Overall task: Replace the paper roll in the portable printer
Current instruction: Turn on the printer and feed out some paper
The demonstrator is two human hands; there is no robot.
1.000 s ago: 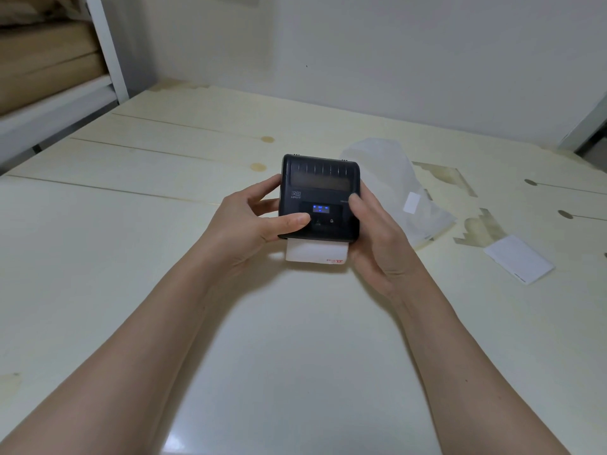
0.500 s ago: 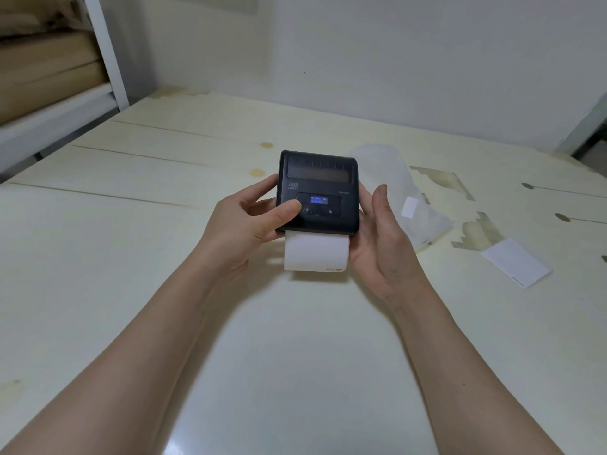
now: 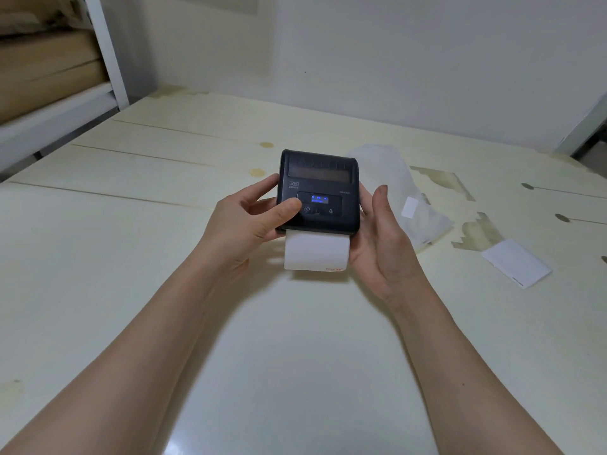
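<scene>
Pale, stained counter point(image 3: 98, 257) underneath, wide and mostly bare. Above its middle, held between both hands, black portable printer point(image 3: 318, 192): top face up, long axis running away from the body, paper slot toward the wearer, small blue display lit. Left hand point(image 3: 244, 224) gripping the left side, thumb pressed on the button panel. Right hand point(image 3: 381, 244) cradling the right edge, fingers loosely apart. White paper strip point(image 3: 316, 251) hanging from the slot, red print at its end. Crumpled clear wrapper point(image 3: 400, 192) just behind; white card point(image 3: 515, 262) farther right.
</scene>
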